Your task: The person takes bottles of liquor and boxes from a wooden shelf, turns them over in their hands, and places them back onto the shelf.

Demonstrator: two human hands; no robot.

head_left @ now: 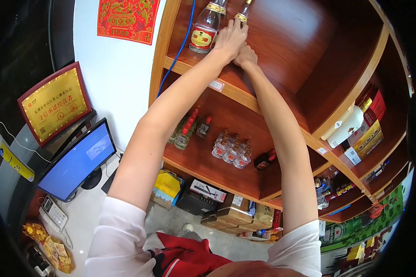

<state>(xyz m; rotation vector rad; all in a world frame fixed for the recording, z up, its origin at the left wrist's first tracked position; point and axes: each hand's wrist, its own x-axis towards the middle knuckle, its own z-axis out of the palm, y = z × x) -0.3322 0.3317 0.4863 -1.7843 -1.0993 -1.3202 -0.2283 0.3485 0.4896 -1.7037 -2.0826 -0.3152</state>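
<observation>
Hands of the person are both raised to the upper compartment of a brown wooden shelf unit [286, 51], and they come close together, one just beside the other. The left hand [231, 38] is the higher one in the view. Its fingers are bent, not spread, and their tips are at the neck of a clear glass bottle with a gold cap and a gold-and-red neck band [241, 17]. How firmly this hand closes, I cannot tell, because its palm side is turned away. The right hand [246, 56] is lower, near the front edge of the same compartment. Its fingers are also bent, but they are partly covered by the left hand, so I cannot tell how far open the grip is, or whether it has hold of the bottle.

This bottle is inside the upper compartment; only its top part shows above the left hand, and its body is hidden behind the hands. To its left stands another clear glass bottle with a red-and-yellow label [202, 32], and a third bottle [223, 8] is partly hidden behind that one. A thin blue cable [189, 25] hangs along the left side of the compartment. On the compartment below, a group of small clear bottles with red characters [232, 150] stands close together, and near them is a dark bottle with a red cap [265, 159].
</observation>
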